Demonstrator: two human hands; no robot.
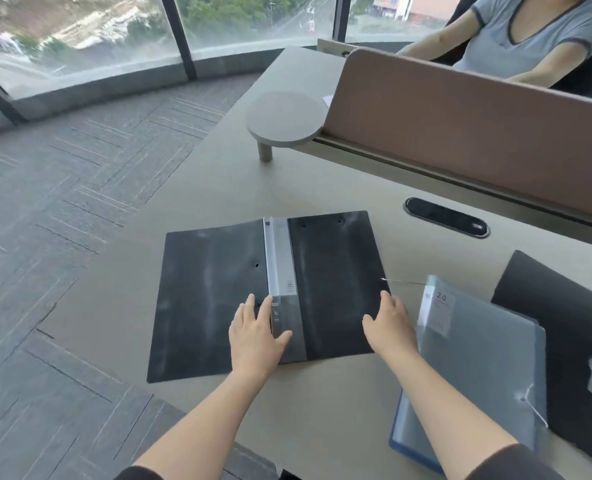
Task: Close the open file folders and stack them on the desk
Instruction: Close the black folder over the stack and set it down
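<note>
Open folder flat at frame centre — hands placed either side of its spine.

We find the black plastic open file folder (270, 292) on the grey desk (322, 410), its spine running away from us; our left hand (254, 336) lies flat, fingers released, beside the spine; our right hand (390, 325) rests loosely curled on the right cover's outer edge — nearer for folding it leftward.

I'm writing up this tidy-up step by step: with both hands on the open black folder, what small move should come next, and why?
Probably lift the right cover with the right hand and fold it over the spine. The black folder lies open flat on the desk, the left hand pins the spine, and the right already rests at the cover's outer edge.
</note>
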